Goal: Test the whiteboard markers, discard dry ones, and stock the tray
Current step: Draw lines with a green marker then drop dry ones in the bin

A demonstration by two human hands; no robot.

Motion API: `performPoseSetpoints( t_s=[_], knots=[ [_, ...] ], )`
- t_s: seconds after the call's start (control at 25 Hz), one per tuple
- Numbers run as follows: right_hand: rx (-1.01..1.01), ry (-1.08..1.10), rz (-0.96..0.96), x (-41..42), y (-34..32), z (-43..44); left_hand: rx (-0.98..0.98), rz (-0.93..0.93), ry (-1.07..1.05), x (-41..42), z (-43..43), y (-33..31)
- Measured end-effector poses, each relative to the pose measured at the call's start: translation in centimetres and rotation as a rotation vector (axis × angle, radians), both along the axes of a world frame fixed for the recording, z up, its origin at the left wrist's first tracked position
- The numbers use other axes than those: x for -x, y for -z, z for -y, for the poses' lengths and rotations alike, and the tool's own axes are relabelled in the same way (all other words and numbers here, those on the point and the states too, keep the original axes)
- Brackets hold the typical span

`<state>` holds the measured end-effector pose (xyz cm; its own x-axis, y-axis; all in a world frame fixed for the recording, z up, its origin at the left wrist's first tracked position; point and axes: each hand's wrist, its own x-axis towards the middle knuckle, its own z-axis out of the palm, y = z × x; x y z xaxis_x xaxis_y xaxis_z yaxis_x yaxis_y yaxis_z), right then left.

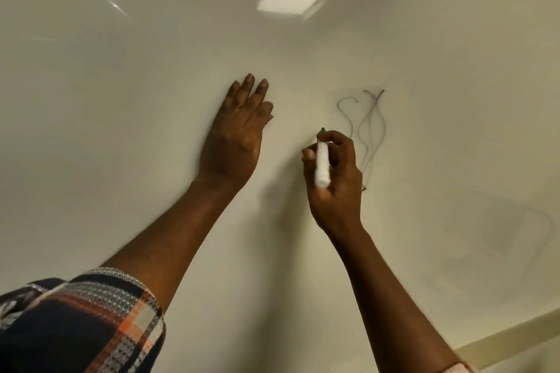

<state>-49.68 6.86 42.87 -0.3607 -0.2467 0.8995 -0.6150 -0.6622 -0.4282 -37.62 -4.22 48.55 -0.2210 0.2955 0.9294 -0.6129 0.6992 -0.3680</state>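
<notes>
A glossy whiteboard [121, 106] fills nearly the whole view. My right hand [335, 179] grips a white-barrelled marker [321, 165] with a green tip, the tip pointing up against the board. Just right of that hand, thin dark wavy test lines [368, 127] run down the board. My left hand [239, 133] lies flat on the board with its fingers straight, a short way left of the marker. No tray and no other markers are in view.
Ceiling lights reflect as bright squares [288, 4] near the top of the board. The board's lower edge [509, 339] runs across the bottom right corner. A plaid sleeve [81, 324] covers my left upper arm at the bottom left.
</notes>
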Motion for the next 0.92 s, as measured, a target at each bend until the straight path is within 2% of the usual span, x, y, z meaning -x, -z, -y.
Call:
performPoseSetpoints(
  t_s=[0.12,0.24,0.4,0.56,0.64,0.72,0.8,0.88,0.92],
  knots=[
    [0.098,0.075,0.028,1.1,-1.6,0.5,0.002,-0.003,-0.009,0.2,0.1,0.2],
    [0.065,0.041,0.127,2.1,-3.2,1.1,-0.005,0.011,-0.015,0.3,0.3,0.4],
    [0.050,0.139,-0.090,2.4,-2.6,1.2,-0.012,0.004,-0.024,0.3,0.3,0.5],
    [0.078,0.218,-0.077,2.3,1.9,0.8,-0.012,-0.012,-0.012,0.3,0.2,0.5],
    [0.040,0.274,-0.162,1.9,4.8,0.3,-0.012,-0.006,-0.016,0.3,0.2,0.5],
    [-0.012,0.270,-0.118,1.8,6.4,0.0,-0.015,-0.004,-0.019,0.4,0.2,0.5],
    [-0.046,0.269,-0.151,1.6,6.2,-0.3,-0.014,-0.006,-0.019,0.4,0.2,0.5],
    [-0.038,0.273,-0.282,1.5,3.9,-0.4,-0.009,-0.010,-0.013,0.4,0.3,0.6],
    [-0.012,0.260,-0.274,1.7,2.1,-0.3,-0.008,-0.015,-0.009,0.4,0.3,0.6]
  ],
)
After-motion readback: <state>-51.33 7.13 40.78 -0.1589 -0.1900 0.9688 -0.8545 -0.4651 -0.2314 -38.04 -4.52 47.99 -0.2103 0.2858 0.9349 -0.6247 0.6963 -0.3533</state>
